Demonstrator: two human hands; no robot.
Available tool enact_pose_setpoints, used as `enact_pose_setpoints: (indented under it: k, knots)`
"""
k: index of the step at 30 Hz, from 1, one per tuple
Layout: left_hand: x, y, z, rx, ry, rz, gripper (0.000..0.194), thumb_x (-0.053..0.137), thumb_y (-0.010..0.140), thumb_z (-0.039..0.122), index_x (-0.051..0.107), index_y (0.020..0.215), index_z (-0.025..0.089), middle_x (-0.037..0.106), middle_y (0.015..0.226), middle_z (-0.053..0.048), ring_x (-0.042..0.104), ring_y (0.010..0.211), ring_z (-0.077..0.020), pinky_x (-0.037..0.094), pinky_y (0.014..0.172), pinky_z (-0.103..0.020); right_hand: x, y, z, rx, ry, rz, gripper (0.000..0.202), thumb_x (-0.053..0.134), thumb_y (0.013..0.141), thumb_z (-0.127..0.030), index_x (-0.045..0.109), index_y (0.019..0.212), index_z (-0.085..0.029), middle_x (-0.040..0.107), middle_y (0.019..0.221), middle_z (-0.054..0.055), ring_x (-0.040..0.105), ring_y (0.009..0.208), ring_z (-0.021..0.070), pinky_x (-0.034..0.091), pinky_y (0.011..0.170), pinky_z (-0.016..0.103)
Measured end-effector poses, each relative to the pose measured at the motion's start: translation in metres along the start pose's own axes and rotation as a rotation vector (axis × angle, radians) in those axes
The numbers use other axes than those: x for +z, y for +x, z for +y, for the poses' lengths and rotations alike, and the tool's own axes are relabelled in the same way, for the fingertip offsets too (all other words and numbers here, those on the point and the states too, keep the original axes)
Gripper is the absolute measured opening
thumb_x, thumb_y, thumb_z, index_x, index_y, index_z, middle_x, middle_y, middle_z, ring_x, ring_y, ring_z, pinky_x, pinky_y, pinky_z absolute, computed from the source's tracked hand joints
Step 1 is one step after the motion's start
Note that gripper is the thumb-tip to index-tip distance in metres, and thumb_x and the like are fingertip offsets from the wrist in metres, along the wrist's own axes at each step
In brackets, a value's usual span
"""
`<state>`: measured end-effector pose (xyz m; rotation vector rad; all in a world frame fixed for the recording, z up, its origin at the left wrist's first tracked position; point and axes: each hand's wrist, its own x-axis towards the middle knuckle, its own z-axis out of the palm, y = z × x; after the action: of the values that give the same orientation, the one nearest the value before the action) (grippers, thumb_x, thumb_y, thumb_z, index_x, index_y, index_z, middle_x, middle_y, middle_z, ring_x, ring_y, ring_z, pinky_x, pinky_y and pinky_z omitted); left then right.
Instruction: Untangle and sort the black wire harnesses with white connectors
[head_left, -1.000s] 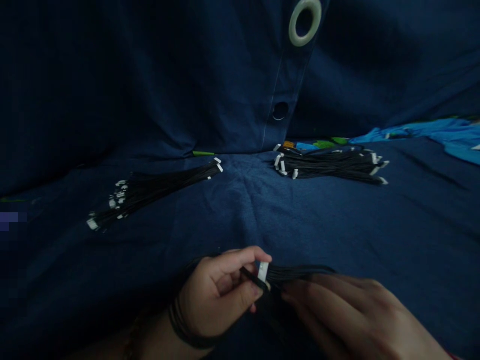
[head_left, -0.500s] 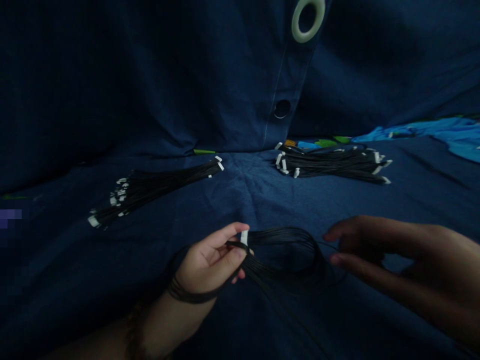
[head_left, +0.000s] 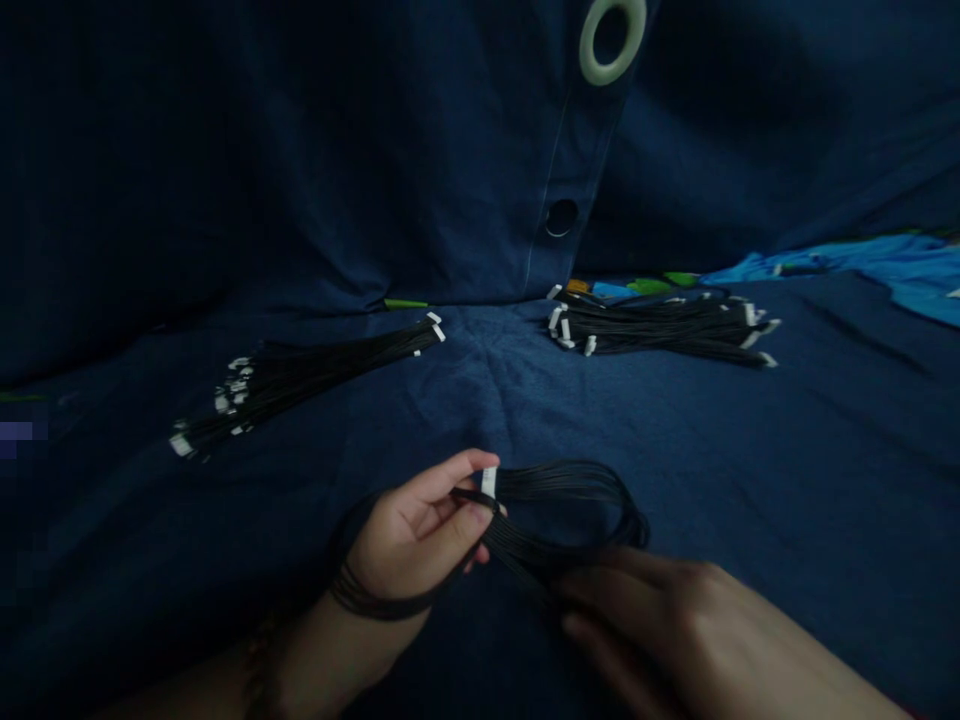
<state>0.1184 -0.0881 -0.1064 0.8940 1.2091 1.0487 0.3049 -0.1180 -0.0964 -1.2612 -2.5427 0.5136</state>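
A looped bundle of thin black wires (head_left: pixel 574 475) is pinched in my left hand (head_left: pixel 427 530), between thumb and fingers. At my fingertips a white connector (head_left: pixel 489 482) stands up from the bundle. One part of the wires passes around the back of my left hand and wrist; the other part forms a loop to the right. My right hand (head_left: pixel 675 610) is at the lower side of that loop, its fingers closed on the strands. Its fingertips are dark and slightly blurred, and how many wires they hold is hidden.
On the dark blue cloth (head_left: pixel 495 390), a black wire bundle with white connectors (head_left: pixel 322 375) lies to the left. Another such bundle (head_left: pixel 667 328) lies to the right. Behind hangs a blue curtain with a ring eyelet (head_left: pixel 613 42). Bright blue fabric (head_left: pixel 862 265) is at far right.
My right hand has moved left and down, from the right end of the loop to the strands beneath it. My left hand keeps its hold and has barely moved.
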Motion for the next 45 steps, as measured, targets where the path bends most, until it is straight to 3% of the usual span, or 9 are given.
enact_pose_setpoints:
  k: [16,23,26,31,33,36,39,42,45]
  knots:
    - [-0.002,0.003,-0.008,0.103,-0.006,-0.083,0.032,0.064,0.062,0.014,0.064,0.094,0.015,0.059,0.066,0.002,0.051,0.045,-0.0043,0.040,0.040,-0.013,-0.009,0.012,-0.003,0.163,0.328,0.011,0.015,0.044,0.081,-0.017,0.057,0.075,-0.024,0.061,0.071,-0.004,0.056,0.062,0.0100,0.042,0.058,0.020]
    - [0.000,-0.001,-0.004,0.083,-0.011,-0.063,0.030,0.063,0.064,0.013,0.064,0.094,0.015,0.060,0.066,0.002,0.052,0.045,-0.0039,0.040,0.040,-0.012,-0.044,0.012,0.021,0.293,1.351,-0.290,0.011,0.052,0.077,-0.024,0.063,0.078,-0.021,0.053,0.061,-0.002,0.047,0.047,0.0059,0.037,0.044,0.015]
    - [0.000,-0.001,-0.005,0.074,-0.020,-0.036,0.030,0.063,0.065,0.013,0.064,0.095,0.016,0.060,0.067,0.002,0.052,0.044,-0.0028,0.039,0.040,-0.011,-0.057,0.009,0.035,0.214,1.374,-0.026,0.010,0.063,0.071,-0.023,0.065,0.081,-0.025,0.054,0.063,-0.002,0.050,0.052,0.0075,0.041,0.048,0.016]
    - [-0.007,0.007,-0.014,0.083,-0.052,-0.128,0.035,0.067,0.063,0.018,0.063,0.098,0.016,0.061,0.066,0.001,0.053,0.042,-0.0044,0.039,0.039,-0.012,-0.067,0.011,0.043,0.162,1.393,0.683,0.014,0.050,0.083,-0.034,0.062,0.076,-0.033,0.056,0.085,-0.003,0.054,0.075,0.0089,0.047,0.069,0.020]
    - [-0.009,0.010,-0.017,0.102,-0.072,-0.170,0.035,0.067,0.063,0.019,0.063,0.097,0.016,0.062,0.066,0.000,0.053,0.043,-0.0050,0.039,0.038,-0.012,-0.068,0.012,0.039,0.169,1.447,0.794,0.016,0.046,0.086,-0.034,0.061,0.080,-0.035,0.055,0.080,-0.004,0.054,0.066,0.0065,0.048,0.064,0.017]
    - [-0.009,0.009,-0.019,0.133,-0.108,-0.194,0.031,0.067,0.064,0.019,0.064,0.095,0.016,0.062,0.067,0.000,0.054,0.045,-0.0053,0.039,0.038,-0.012,-0.060,0.010,0.025,0.216,1.263,0.546,0.005,0.057,0.078,-0.032,0.061,0.079,-0.030,0.054,0.059,-0.004,0.050,0.044,0.0065,0.044,0.044,0.016]
    - [-0.006,0.005,-0.015,0.112,-0.119,-0.218,0.030,0.067,0.064,0.017,0.065,0.093,0.016,0.061,0.067,0.001,0.054,0.046,-0.0056,0.042,0.039,-0.012,-0.043,0.003,0.007,0.187,0.699,0.262,0.008,0.060,0.075,-0.026,0.060,0.068,-0.024,0.059,0.055,-0.004,0.056,0.047,0.0092,0.041,0.044,0.018]
    - [-0.003,0.000,-0.008,0.090,-0.112,-0.241,0.029,0.068,0.062,0.014,0.065,0.091,0.016,0.059,0.065,0.001,0.053,0.048,-0.0058,0.044,0.042,-0.013,-0.025,-0.003,-0.007,0.009,0.268,0.297,0.007,0.054,0.079,-0.018,0.058,0.074,-0.022,0.060,0.062,-0.004,0.058,0.054,0.0083,0.042,0.049,0.018]
    - [-0.002,-0.003,-0.005,0.079,-0.100,-0.251,0.027,0.068,0.061,0.012,0.067,0.087,0.016,0.058,0.063,0.001,0.052,0.049,-0.0063,0.046,0.044,-0.014,-0.016,-0.004,-0.010,-0.039,0.146,0.324,0.010,0.049,0.080,-0.014,0.057,0.079,-0.021,0.060,0.065,-0.004,0.058,0.056,0.0081,0.043,0.052,0.019]
